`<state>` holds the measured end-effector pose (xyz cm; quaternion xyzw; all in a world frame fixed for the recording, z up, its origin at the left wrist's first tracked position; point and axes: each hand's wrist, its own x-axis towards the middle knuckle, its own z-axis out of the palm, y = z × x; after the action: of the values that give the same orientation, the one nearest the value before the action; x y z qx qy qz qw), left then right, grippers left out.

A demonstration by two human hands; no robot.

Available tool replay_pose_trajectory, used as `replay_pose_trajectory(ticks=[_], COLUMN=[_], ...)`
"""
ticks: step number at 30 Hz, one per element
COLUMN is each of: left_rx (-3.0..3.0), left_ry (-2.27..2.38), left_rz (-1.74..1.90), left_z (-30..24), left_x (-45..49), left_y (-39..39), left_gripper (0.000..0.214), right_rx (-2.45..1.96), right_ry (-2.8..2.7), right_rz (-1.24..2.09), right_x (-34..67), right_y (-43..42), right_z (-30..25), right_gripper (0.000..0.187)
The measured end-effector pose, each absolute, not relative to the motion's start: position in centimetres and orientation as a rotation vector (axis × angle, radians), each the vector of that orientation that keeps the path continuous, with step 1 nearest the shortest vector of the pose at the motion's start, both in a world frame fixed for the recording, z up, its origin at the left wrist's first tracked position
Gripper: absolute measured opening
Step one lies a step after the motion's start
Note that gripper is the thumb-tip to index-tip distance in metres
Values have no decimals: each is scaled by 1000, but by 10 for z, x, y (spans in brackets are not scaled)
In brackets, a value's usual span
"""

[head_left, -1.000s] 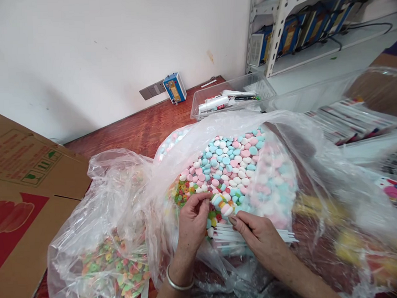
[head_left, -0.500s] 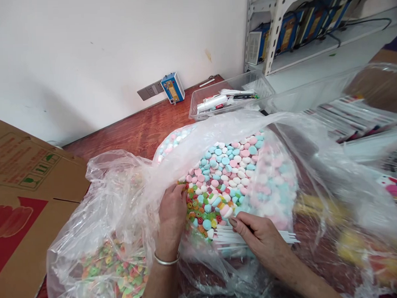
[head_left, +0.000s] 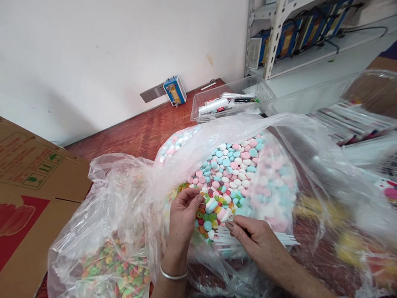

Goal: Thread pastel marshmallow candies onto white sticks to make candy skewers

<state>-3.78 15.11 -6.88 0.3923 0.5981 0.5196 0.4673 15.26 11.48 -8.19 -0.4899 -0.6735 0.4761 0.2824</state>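
Seen from the head camera, a person's two hands work inside a large clear plastic bag (head_left: 282, 133) spread over a reddish wooden tabletop (head_left: 136, 134). The left hand (head_left: 183, 219), a bangle (head_left: 173, 275) on its wrist, has its fingers curled loosely together over a patch of small ring candies (head_left: 207, 216) (whether it pinches one cannot be told). The right hand (head_left: 253, 238) has its grip closed on a bundle of white sticks (head_left: 286, 239), which lie flat at the near edge of the heap and point right. Beyond both hands spreads a mound of pink, blue and white round candies (head_left: 235, 169), filling the bag's middle. At lower left more plastic holds a second lot of rings (head_left: 111, 273) in green, orange and red. A cardboard box (head_left: 24, 194) with a red print stands at far left, touching the plastic. Behind the bag sits a clear bin (head_left: 264, 88) holding tubes and pens, and by the wall a small blue device (head_left: 174, 90) stands near a socket. Metal shelving (head_left: 275, 29) rises at upper right.
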Motion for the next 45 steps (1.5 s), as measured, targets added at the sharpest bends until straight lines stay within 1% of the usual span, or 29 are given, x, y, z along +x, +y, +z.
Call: replay_pose_trajectory(ticks=[4,10,16,19,21,23,27,32,36,41,43,45], left_rx=[760,736,345,223,168,114,77,85,120,219,322,549], left_ry=[1331,1252,925,795,760,770,805,882,896,948,975,1097], left_rz=[1317,1329,1311,1290,1354,1418,1456,1487,1460,1435,1395,1391], left_z=[-72,-72,-62,-56,-54,-54,-57,-55,-54,-58,-57,-54], left_x=[-35,-30,-2,15,21,23,27,41,51,55,49,40], left_y=[152,150,148,147,148,150,153,148,142,143,152,167], left_gripper=[24,21,24,20,15,12,15,19,23,28,35,43], right_rx=[-1330,-1338,-1285,-1291,-1314,-1346,-1443,-1447,-1417,-1406,-1422,-1480], right_ry=[-1808,-1799,-1809,-1807,-1847,-1933,-2061,-2106,-2064,-1942,-1887,-1838], right_rz=[1260,1257,1238,1207,1163,1113,964,769,811,969,986,961], right_x=[155,154,149,150,152,156,156,149,147,150,157,166], right_y=[113,113,112,111,110,107,99,95,97,105,109,113], right_z=[-80,-80,-84,-81,-77,-73,-73,-79,-78,-73,-72,-72], right_gripper=[39,38,40,36,29,24,30,31,30,31,31,32])
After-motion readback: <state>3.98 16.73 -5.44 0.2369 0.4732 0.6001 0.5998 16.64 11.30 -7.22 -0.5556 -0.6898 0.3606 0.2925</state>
